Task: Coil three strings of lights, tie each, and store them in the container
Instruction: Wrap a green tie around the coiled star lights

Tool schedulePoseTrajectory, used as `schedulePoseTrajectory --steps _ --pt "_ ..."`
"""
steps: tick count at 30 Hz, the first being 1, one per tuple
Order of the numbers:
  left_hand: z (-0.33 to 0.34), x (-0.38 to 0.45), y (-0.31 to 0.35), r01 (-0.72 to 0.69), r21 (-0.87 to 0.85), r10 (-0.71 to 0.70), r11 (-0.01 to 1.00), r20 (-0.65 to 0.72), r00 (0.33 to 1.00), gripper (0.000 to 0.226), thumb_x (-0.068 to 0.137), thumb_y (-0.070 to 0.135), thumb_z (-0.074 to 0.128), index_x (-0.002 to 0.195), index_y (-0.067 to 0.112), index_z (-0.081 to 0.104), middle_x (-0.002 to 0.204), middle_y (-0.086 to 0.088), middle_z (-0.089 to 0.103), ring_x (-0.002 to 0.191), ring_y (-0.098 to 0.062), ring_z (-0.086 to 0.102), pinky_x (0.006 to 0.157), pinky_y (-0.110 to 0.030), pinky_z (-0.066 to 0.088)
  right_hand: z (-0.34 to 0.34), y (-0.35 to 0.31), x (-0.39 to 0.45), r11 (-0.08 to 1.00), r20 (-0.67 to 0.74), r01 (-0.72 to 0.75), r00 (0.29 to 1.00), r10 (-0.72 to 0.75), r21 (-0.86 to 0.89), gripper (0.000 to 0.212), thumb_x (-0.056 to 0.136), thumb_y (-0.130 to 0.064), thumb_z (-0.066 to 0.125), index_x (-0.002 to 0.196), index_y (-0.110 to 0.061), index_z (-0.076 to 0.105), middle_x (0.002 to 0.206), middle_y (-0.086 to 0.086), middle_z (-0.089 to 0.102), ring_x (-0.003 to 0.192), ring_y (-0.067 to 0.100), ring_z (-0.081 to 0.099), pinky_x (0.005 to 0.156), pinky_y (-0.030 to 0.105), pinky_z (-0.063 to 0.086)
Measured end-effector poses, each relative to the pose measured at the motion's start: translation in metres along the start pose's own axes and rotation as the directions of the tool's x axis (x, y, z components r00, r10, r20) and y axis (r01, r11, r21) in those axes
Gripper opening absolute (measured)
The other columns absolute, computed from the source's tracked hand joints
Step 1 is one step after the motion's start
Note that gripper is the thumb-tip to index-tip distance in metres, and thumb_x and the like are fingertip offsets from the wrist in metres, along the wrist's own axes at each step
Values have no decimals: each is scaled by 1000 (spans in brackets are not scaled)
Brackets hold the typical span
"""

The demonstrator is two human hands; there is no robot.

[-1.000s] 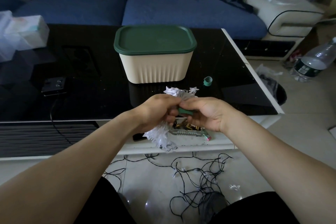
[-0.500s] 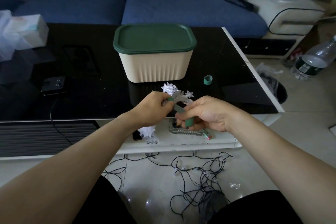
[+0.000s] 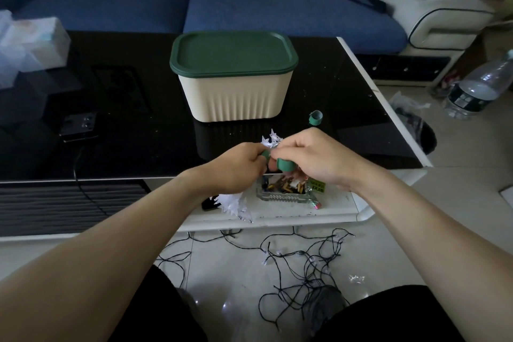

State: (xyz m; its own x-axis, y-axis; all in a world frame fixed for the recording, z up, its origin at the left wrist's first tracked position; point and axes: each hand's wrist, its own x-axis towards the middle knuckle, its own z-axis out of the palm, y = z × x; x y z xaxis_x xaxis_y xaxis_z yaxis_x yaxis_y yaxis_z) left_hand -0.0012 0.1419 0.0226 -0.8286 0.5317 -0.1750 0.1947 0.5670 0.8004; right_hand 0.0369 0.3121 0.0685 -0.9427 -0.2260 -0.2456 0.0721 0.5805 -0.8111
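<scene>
Pinched between the right hand's (image 3: 311, 159) curled fingers: a green strap (image 3: 286, 164), flat and rubbery-looking, one loop of it standing out below the knuckles. Clenched inside the left hand (image 3: 238, 166): a coiled bundle of lights (image 3: 234, 204), white, spiky and papery, star tips poking out above the fist and a tuft hanging below the wrist. Held just in front of the container (image 3: 233, 97), over the near edge of the table (image 3: 138, 141).

Judged to be the tying step on one bundle, the strap part-way round it. Next move probably called for drawing the strap snug and fastening its end without letting the coil spring loose, then lifting the lid (image 3: 233, 53), since the container was closed.

Container: cream, ribbed walls, rounded corners, smooth dark green lid. Right of the container, a second green strap (image 3: 316, 117) rolled into a small ring on the glossy black top. In front of the container and below the table edge, a clear glass ashtray (image 3: 286, 194) on a white ledge. Further forward, on pale floor tiles, a loose tangle of black wire (image 3: 299, 261) with small clear bulbs, not yet coiled
</scene>
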Motion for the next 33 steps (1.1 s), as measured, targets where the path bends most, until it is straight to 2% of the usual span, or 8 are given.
schedulePoseTrajectory --steps 6,10,13,15,18,20,27,33 --pt "0 -2 3 70 -208 -63 976 42 997 22 100 0 41 100 -7 62 69 -5 50 60 -15 44 60 -29 43 -4 6 2 981 -68 180 980 -185 -74 17 91 -21 72 79 -14 82 106 -10 63 83 -2 62 78 18 46" --pt "-5 -5 3 55 -354 -19 934 106 994 22 101 2 46 89 -4 63 67 -5 50 57 -13 41 56 -23 41 -6 10 3 961 -42 270 963 -268 55 22 96 -11 61 86 -3 80 98 3 73 93 15 69 87 28 52" --pt "-9 -6 -3 80 -447 -20 891 138 990 28 99 -4 44 80 5 63 67 -7 52 56 -14 41 54 -21 41 -15 12 5 896 75 223 960 -271 385 40 84 -10 40 105 0 73 105 23 70 97 31 68 90 40 56" --pt "-10 -6 -4 91 -471 -24 877 146 989 25 98 -6 43 82 2 61 67 -7 52 56 -14 41 53 -20 42 -17 13 6 909 83 261 950 -302 326 44 77 -3 43 108 -4 74 106 17 70 100 30 69 94 43 57" --pt "-11 -8 -1 114 -451 -13 885 221 975 23 98 -4 45 78 1 56 64 -6 50 53 -12 41 53 -18 41 -8 13 8 910 -52 413 908 -415 -50 24 81 5 71 95 -14 81 93 -2 73 90 13 70 85 29 57" --pt "-9 -10 0 128 -440 17 889 312 950 23 97 -1 48 75 2 54 64 -11 46 53 -12 41 56 -20 42 -3 11 9 885 -89 450 883 -461 -124 17 79 -3 82 87 -19 81 87 -8 73 86 8 70 81 20 54" --pt "-15 -15 4 127 -444 79 887 417 905 31 91 5 49 61 7 58 58 -8 43 54 -16 42 68 -27 44 10 13 6 892 -244 448 861 -447 -54 17 79 0 82 86 -15 79 79 -11 74 74 3 72 71 15 55" --pt "-12 -18 1 144 -478 45 866 361 932 26 99 6 49 76 0 60 59 -9 46 54 -14 47 64 -22 45 18 20 14 939 -334 341 892 -305 53 21 78 -3 83 84 -22 77 81 -8 75 72 9 72 66 18 55"
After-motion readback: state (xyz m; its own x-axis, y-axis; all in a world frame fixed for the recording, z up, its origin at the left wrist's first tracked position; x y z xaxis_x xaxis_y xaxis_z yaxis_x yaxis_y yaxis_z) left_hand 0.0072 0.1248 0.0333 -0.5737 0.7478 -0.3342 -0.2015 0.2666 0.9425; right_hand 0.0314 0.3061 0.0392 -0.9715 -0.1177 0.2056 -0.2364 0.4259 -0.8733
